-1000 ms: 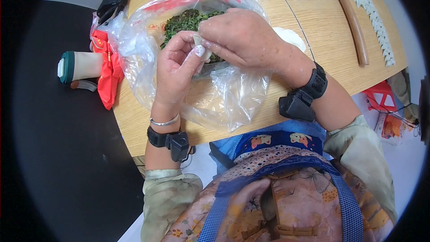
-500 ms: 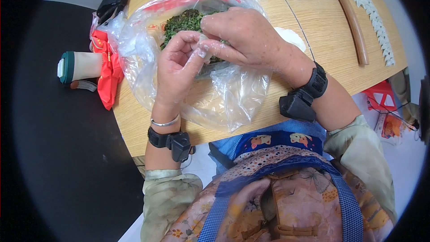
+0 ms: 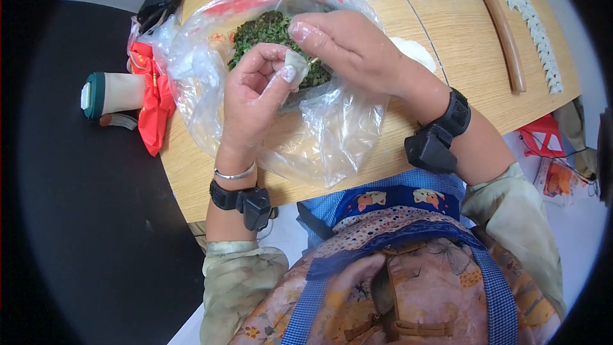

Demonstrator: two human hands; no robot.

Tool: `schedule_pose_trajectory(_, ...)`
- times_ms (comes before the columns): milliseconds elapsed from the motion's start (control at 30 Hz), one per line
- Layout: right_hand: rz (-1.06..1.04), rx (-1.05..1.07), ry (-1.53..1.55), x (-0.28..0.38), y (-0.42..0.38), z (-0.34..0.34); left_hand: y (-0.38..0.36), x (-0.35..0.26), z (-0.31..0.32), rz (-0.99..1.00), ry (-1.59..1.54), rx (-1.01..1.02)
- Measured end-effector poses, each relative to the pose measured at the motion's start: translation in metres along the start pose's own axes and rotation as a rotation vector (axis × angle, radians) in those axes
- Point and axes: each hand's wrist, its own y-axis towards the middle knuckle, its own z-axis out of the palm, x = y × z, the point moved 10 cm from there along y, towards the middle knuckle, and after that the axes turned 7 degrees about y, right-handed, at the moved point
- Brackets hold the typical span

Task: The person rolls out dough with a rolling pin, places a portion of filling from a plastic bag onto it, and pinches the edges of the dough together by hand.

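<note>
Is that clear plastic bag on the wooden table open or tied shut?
Open. The clear plastic bag is spread wide around the chopped green filling, which lies uncovered beside both hands.

A small white dumpling (image 3: 295,64) sits near the top middle of the picture. It is soft dough, folded over, pale and floury. It is pinched between the fingers and thumb of the left hand (image 3: 252,99), and the right hand (image 3: 348,48) touches it from the other side. It is held up just above the green filling (image 3: 258,30).
</note>
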Motion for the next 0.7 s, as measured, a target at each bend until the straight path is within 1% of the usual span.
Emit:
schedule_pose_trajectory(33,0.026,-0.015,0.056,-0.003,0.0,-0.002,0.0,0.0,0.001,-0.013,0.024,0.005)
schedule_pose_trajectory(167,0.006,0.0,0.063,0.0,0.001,0.001,-0.001,-0.001,0.005,-0.023,0.023,0.027)
schedule_pose_trajectory(233,0.08,0.095,-0.012,-0.003,0.0,0.008,-0.001,-0.001,0.006,-0.033,0.035,-0.005)
schedule_pose_trajectory(367,0.05,0.093,-0.024,-0.004,0.0,0.009,-0.002,0.003,0.005,-0.05,0.045,0.015)
schedule_pose_trajectory(533,-0.042,0.063,-0.067,0.001,0.001,0.01,-0.001,0.006,0.004,-0.061,0.051,0.023)
schedule_pose_trajectory(667,-0.004,0.057,-0.064,0.0,0.0,0.008,-0.001,0.007,0.002,-0.069,0.046,-0.001)
schedule_pose_trajectory(700,0.03,0.037,0.018,-0.003,0.0,0.006,-0.002,0.007,0.003,-0.062,0.024,0.015)
